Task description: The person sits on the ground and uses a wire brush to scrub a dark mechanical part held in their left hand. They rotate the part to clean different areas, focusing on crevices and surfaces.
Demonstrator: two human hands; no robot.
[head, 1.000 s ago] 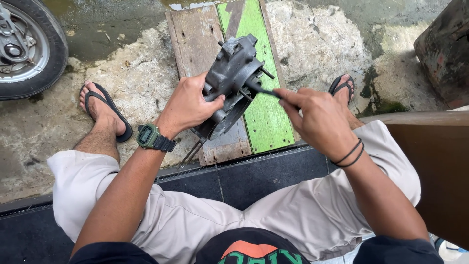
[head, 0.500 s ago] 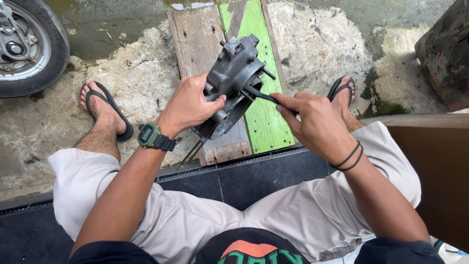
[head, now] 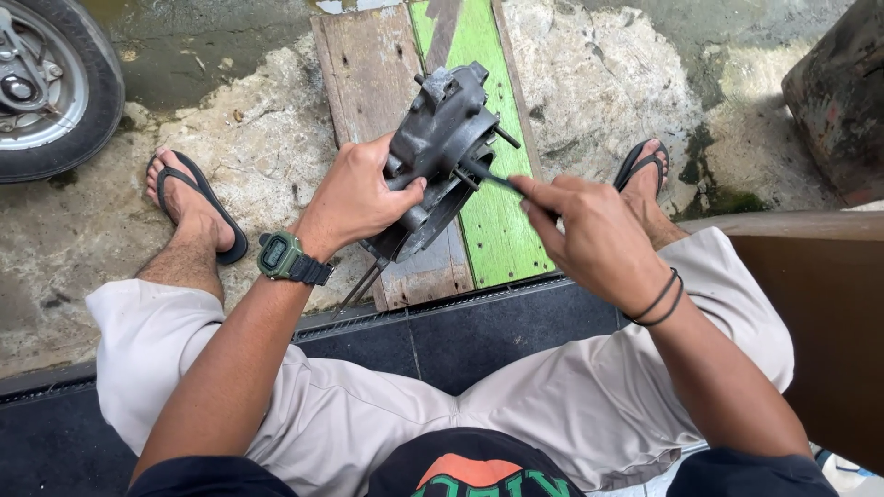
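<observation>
My left hand (head: 354, 195) grips a grey metal engine casing (head: 440, 138) from its left side and holds it tilted above the wooden planks. A green wristwatch (head: 280, 256) is on that wrist. My right hand (head: 589, 230) pinches a thin dark tool (head: 488, 177), whose tip touches the right side of the casing near its protruding studs. Long thin rods (head: 361, 283) stick out below the casing. Two black bands circle my right wrist.
Weathered brown and green planks (head: 497, 230) lie on rough wet concrete ahead. My feet in black flip-flops (head: 198, 207) rest on either side. A motorcycle wheel (head: 55, 87) stands at the upper left. A rusty block (head: 838, 92) is at the upper right, a brown panel (head: 820, 313) beside my right knee.
The casing and both hands have stayed nearly in place. My right hand has shifted the tool slightly against the casing's side.
</observation>
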